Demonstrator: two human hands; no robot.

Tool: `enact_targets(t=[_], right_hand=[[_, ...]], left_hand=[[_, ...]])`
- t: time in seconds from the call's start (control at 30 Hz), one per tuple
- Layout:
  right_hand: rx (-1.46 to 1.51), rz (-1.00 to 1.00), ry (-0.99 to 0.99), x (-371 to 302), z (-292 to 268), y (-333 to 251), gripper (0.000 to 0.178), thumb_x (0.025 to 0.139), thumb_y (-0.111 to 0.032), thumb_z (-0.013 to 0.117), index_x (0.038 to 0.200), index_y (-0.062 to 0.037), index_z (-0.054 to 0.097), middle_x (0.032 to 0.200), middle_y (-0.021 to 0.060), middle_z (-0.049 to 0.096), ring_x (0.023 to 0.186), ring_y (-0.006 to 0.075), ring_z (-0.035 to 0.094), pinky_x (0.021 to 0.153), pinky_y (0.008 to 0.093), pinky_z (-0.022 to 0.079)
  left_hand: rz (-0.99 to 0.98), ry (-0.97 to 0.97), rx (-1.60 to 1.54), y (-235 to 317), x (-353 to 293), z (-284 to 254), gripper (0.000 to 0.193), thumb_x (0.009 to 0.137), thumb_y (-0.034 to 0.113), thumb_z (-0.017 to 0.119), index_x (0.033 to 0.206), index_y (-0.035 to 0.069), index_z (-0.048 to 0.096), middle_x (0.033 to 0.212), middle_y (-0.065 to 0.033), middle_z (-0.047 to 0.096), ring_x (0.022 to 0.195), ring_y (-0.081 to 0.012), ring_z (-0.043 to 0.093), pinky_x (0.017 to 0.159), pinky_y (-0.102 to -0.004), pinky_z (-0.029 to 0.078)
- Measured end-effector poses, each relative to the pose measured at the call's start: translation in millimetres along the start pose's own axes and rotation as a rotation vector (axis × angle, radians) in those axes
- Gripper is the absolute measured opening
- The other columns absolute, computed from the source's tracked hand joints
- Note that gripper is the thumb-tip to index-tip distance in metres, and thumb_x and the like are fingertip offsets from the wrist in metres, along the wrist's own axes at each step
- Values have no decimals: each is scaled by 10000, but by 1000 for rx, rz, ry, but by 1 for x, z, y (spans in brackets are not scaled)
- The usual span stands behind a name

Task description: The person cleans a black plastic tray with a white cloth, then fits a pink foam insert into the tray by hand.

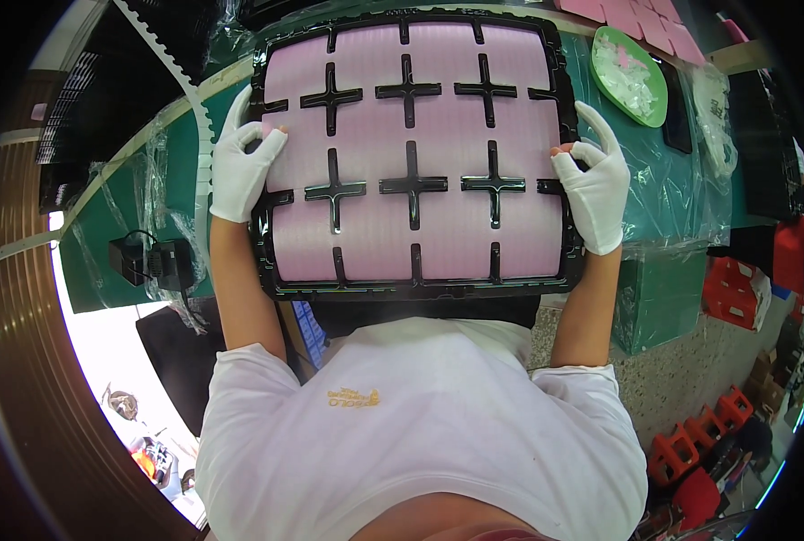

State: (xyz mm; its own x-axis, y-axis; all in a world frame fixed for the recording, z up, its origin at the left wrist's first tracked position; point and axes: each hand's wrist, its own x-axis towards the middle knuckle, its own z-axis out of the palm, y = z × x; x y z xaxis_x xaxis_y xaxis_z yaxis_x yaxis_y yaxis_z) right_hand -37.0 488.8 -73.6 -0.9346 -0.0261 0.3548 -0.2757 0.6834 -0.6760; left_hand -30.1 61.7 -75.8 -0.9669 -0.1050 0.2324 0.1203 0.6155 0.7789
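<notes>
A black plastic tray (474,290) with raised cross-shaped dividers is held over the green table, in front of my chest. Sheets of pink foam (456,126) show in the spaces between the dividers. My left hand (244,171), in a white glove with bare fingertips, grips the tray's left edge, thumb over the rim. At the right edge, my right hand (597,185), gloved the same way, pinches the rim between thumb and fingers. Whatever lies under the foam is hidden, as are the undersides of both grips.
Right of the tray, a green plate (651,117) holds clear plastic scraps beside a dark flat device (677,113). Pink sheets (641,25) lie at the far right. Black adapter-like boxes (154,261) sit left on the green table (91,279). Red stools (708,428) stand lower right.
</notes>
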Motion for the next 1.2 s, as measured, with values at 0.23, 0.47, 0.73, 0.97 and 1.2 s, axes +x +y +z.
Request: enact_targets(t=[0.23, 0.47, 0.73, 0.97, 1.2], right_hand=[[1, 11, 1, 0, 1, 0, 133, 764, -113, 798, 773, 6, 740, 1374, 129, 620, 793, 162, 700, 754, 287, 526], [-7, 9, -3, 1, 0, 1, 122, 762, -109, 792, 769, 2, 741, 1378, 132, 617, 818, 181, 713, 770, 296, 529], [-8, -1, 14, 0, -1, -1, 117, 754, -118, 793, 744, -13, 743, 1371, 139, 622, 893, 211, 715, 828, 322, 526], [-2, 4, 87, -2, 0, 6, 113, 774, -114, 785, 835, -26, 747, 1306, 151, 661, 1098, 285, 671, 952, 343, 502], [75, 25, 174, 1, -40, -4, 225, 817, -32, 693, 1034, 21, 721, 1285, 152, 672, 1164, 263, 650, 1022, 374, 475]], left_hand=[[-48, -3, -30, 2, -1, 0, 215, 858, 156, 750, 816, -47, 695, 1559, -203, 425, 1405, -288, 450, 1113, -336, 345], [-3, -5, 3, 0, 1, 0, 208, 859, 159, 751, 817, -39, 704, 1566, -197, 417, 1403, -285, 452, 1110, -336, 350], [-13, -15, -4, 3, -1, 0, 203, 857, 154, 754, 816, -35, 694, 1568, -199, 410, 1401, -292, 453, 1111, -341, 351], [-49, -19, -110, 5, 0, 2, 179, 864, 133, 742, 872, -38, 690, 1565, -196, 414, 1384, -259, 474, 1089, -329, 381], [47, 353, -153, 52, -14, -40, 254, 874, 7, 650, 1123, -37, 678, 1522, -207, 460, 1381, -331, 479, 1152, -430, 373]])
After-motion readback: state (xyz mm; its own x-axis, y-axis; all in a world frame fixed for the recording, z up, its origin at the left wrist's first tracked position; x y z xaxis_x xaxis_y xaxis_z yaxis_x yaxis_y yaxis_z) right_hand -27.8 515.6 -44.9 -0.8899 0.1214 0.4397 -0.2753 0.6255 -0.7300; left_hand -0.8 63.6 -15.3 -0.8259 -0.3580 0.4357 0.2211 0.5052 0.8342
